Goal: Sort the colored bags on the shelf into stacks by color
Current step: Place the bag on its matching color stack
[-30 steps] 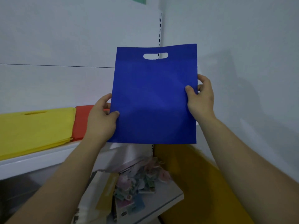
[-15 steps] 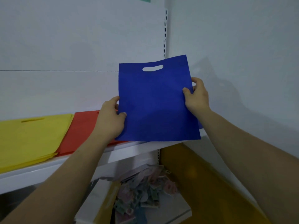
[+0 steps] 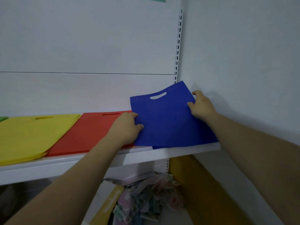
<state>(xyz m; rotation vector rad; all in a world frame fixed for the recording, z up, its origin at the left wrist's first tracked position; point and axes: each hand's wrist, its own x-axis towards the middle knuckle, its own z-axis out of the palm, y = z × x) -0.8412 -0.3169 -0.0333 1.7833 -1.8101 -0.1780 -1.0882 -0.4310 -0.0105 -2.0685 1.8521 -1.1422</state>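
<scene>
At the shelf's (image 3: 81, 164) three o'clock, my left hand (image 3: 125, 129) and right hand (image 3: 201, 106) pinch the blue bag (image 3: 165, 120); tilted, it could slide off.

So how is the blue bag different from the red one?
The blue bag is pinched by the left hand and right hand; the red bag is gripped by neither. The blue bag tilts up at its far edge; the red bag lies flat on the shelf. Both have an oval handle hole.
</scene>
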